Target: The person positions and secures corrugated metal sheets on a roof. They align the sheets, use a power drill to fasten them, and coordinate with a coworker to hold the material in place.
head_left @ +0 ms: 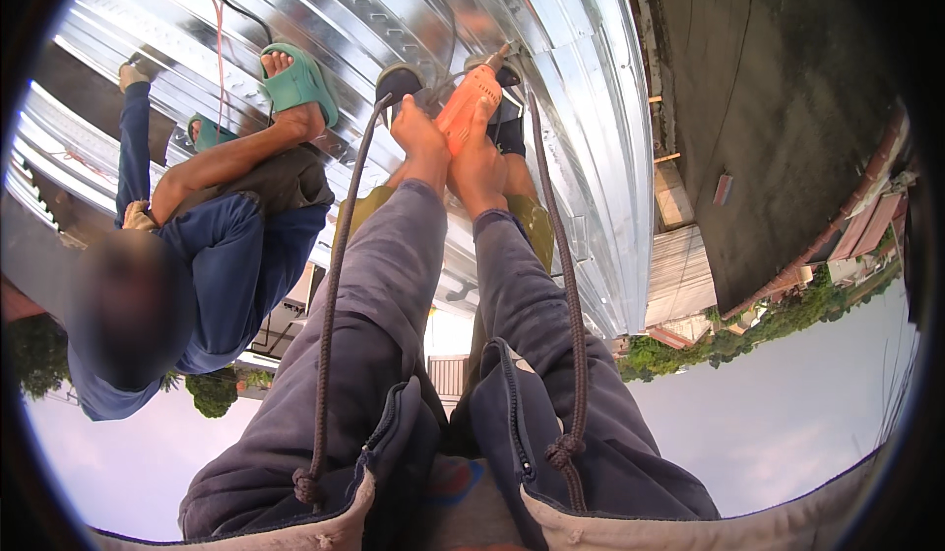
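An orange power drill (466, 108) is in both my hands, its chuck and bit pointing away from me and slightly right, toward the shiny corrugated metal sheeting (581, 88). My right hand (478, 175) is wrapped around the drill's rear part, a finger lying along its body. Closed against the drill's left side is my left hand (420, 137), thumb up. Whether the bit touches the metal I cannot tell. My dark shoes (399, 80) stand on the sheeting on either side of the drill.
On the left a co-worker in blue clothing (231, 256) and green sandals (300, 86) crouches on the sheeting. A dark cable (236, 4) and a thin reddish cord (219, 49) lie at upper left. The sheeting's edge (645, 157) runs along the right, with a lower dark surface (778, 137) beyond.
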Action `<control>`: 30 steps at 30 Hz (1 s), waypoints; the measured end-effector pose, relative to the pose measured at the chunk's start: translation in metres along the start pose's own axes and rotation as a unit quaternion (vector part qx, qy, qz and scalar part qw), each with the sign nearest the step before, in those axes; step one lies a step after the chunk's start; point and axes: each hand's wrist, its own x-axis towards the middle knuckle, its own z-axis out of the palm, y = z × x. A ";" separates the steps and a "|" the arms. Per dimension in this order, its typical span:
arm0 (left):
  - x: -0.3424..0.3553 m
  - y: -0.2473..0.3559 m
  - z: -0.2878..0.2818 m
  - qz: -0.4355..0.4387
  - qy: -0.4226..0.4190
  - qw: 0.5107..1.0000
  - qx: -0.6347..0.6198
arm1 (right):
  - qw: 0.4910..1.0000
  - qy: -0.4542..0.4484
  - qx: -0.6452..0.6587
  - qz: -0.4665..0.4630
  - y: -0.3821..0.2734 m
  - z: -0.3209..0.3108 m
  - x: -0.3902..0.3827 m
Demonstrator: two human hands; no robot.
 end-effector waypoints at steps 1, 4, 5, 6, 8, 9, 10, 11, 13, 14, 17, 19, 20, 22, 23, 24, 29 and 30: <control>0.002 -0.002 0.000 0.014 0.001 1.000 0.022 | 1.000 0.000 0.007 0.000 0.001 0.001 -0.001; 0.009 -0.009 0.003 0.037 0.019 0.997 0.070 | 0.999 -0.034 -0.001 0.029 0.006 -0.001 0.004; 0.011 -0.012 0.002 0.033 0.035 0.996 0.074 | 0.999 -0.044 -0.019 0.022 0.006 -0.002 0.007; 0.014 -0.013 0.003 0.029 0.051 0.995 0.079 | 0.998 -0.055 -0.037 0.017 0.006 -0.004 0.008; 0.013 -0.011 0.006 -0.008 0.066 0.997 0.039 | 0.998 -0.050 -0.043 0.013 0.009 -0.004 0.008; 0.011 -0.011 0.006 -0.013 0.048 0.998 0.029 | 0.999 -0.034 -0.031 0.013 0.010 -0.003 0.007; 0.013 -0.012 0.001 -0.016 0.033 0.999 0.021 | 1.000 -0.022 -0.016 0.012 0.005 -0.001 0.003; 0.017 -0.012 -0.001 0.002 0.021 0.999 0.044 | 1.000 -0.024 -0.012 0.011 0.001 -0.002 0.003; 0.025 -0.011 0.001 0.039 -0.004 0.995 0.090 | 1.000 -0.025 -0.004 0.007 -0.006 -0.006 0.006; 0.025 -0.010 0.000 0.035 -0.014 0.996 0.087 | 0.999 0.029 -0.009 -0.036 -0.004 -0.001 0.006; 0.018 0.002 0.002 0.018 -0.061 0.996 0.067 | 0.981 0.141 0.014 -0.131 -0.004 0.011 0.004; 0.017 0.017 0.006 -0.002 -0.109 0.993 0.034 | 0.974 0.149 0.073 -0.152 -0.009 0.011 0.004; 0.018 0.026 0.007 0.007 -0.124 0.992 0.032 | 0.973 0.143 0.097 -0.154 -0.012 0.010 0.000; 0.019 0.043 0.007 0.024 -0.153 0.988 0.025 | 0.968 0.132 0.142 -0.158 -0.016 0.002 -0.020; 0.019 0.055 0.002 0.016 -0.180 0.983 -0.019 | 0.974 0.100 0.155 -0.134 -0.022 -0.009 -0.033; 0.020 0.068 -0.005 0.004 -0.205 0.978 -0.029 | 0.977 0.068 0.169 -0.110 -0.027 -0.024 -0.048; 0.013 0.120 -0.058 -0.024 -0.291 0.956 -0.013 | 0.988 0.027 0.086 -0.125 -0.022 -0.118 -0.102; 0.010 0.125 -0.064 -0.026 -0.302 0.953 -0.003 | 0.990 0.018 0.021 -0.138 -0.014 -0.140 -0.107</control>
